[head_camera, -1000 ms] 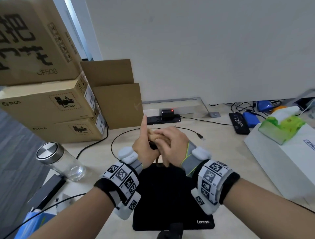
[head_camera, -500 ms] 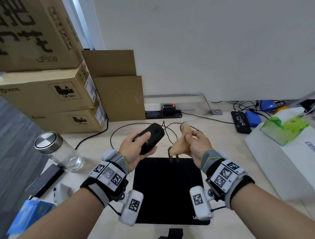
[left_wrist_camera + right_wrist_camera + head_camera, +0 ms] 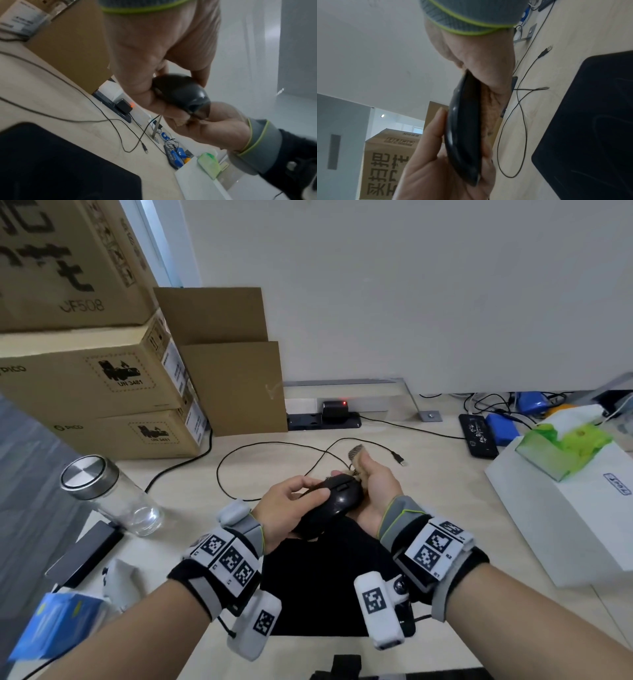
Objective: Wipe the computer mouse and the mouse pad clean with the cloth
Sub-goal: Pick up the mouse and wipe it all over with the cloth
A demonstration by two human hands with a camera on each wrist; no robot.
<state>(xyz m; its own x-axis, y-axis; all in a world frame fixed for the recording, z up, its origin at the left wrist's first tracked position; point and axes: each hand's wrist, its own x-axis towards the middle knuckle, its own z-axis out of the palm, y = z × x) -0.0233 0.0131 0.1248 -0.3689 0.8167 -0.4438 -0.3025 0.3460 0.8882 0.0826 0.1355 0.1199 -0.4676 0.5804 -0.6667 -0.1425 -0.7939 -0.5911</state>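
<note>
The mouse-wiping step appears in hand: the left hand (image 3: 287, 505) grips the mouse (image 3: 334, 505) above the mouse pad's (image 3: 325, 594) far edge, the right hand (image 3: 376, 491) clutches the cloth (image 3: 356, 455) against its side, and wiping the pad likely follows.

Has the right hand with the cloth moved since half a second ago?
Yes. The right hand has closed in leftward over the mouse pad, pressing the cloth against the mouse.
</note>
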